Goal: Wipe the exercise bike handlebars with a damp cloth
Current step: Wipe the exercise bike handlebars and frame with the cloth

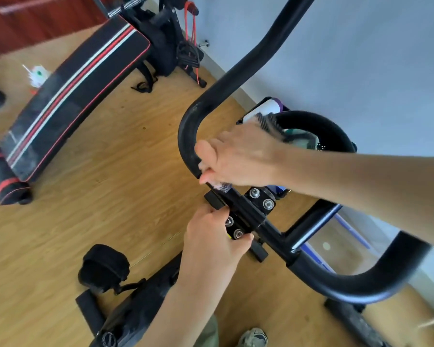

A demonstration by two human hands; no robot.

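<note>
The exercise bike's black padded handlebars (226, 78) curve from the upper middle down to a bolted centre clamp (257, 204) and out to the right grip (361, 286). My right hand (241, 159) wraps round the left bar just above the clamp and holds a whitish cloth (222, 186) against it; only a small edge of the cloth shows under the fingers. My left hand (211, 236) grips the clamp block from below, with its fingers curled by the bolts.
A black sit-up bench (73, 96) with red and white stripes lies on the wooden floor at left. The bike's pedal (103, 266) and frame sit below. A console with a phone (266, 111) stands behind the bars. A grey wall runs close on the right.
</note>
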